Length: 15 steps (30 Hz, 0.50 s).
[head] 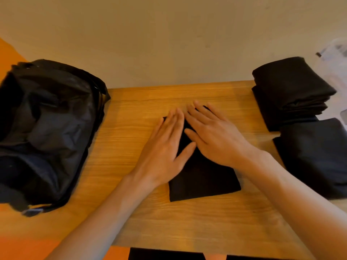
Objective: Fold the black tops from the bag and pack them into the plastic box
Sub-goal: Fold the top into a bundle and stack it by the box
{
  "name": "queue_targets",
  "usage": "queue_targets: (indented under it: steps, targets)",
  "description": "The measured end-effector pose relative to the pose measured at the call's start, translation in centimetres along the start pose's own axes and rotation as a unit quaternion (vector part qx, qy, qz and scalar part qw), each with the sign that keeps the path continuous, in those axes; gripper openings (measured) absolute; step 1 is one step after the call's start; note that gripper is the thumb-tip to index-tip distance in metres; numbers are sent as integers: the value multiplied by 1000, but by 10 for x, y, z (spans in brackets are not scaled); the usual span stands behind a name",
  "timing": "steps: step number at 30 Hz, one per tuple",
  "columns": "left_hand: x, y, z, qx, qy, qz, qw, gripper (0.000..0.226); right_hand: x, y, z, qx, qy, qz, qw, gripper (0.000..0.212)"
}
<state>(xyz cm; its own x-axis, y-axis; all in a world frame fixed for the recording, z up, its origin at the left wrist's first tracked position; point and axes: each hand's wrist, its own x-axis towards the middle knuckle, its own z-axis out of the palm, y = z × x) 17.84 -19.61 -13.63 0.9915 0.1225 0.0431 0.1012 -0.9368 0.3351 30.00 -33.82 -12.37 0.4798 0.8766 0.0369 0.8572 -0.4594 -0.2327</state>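
A folded black top [203, 180] lies in the middle of the wooden table [142, 109]. My left hand [164, 147] and my right hand [212, 136] both press flat on its far half, fingers straight and pointing away from me. The black bag [47, 128] sits open on the table's left side, with dark cloth inside. Two stacks of folded black tops stand at the right: a far stack [289, 92] and a near stack [315, 156]. The clear plastic box [336, 59] shows only partly at the right edge, behind the stacks.
A pale wall runs behind the table's far edge. The bag's strap [35, 210] trails off the front left of the bag. Bare wood lies between the bag and the top, and in front of the top toward me.
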Motion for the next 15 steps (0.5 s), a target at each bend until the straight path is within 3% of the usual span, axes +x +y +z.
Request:
queue_targets:
  steps: [3, 7, 8, 10, 12, 15]
  targets:
    - [-12, -8, 10, 44, -18, 14, 999, 82, -13, 10, 7, -26, -65, 33, 997, 69]
    - [-32, -19, 5, 19, -11, 20, 1000, 80, -38, 15, 1, -4, -97, 83, 992, 73]
    - [-35, -20, 3, -18, 2, 14, 1000, 79, -41, 15, -2, -3, -78, 89, 993, 70]
    - [-38, -19, -4, -123, 52, -21, 991, 77, -40, 15, -8, -7, 31, 93, 995, 64]
    - [-34, -19, -8, -162, 83, -60, 982, 78, -27, 10, -15, -1, 115, 96, 989, 60]
    - [-20, -10, -6, -73, 55, -70, 993, 86, 3, -5, -17, 8, 68, 90, 994, 62]
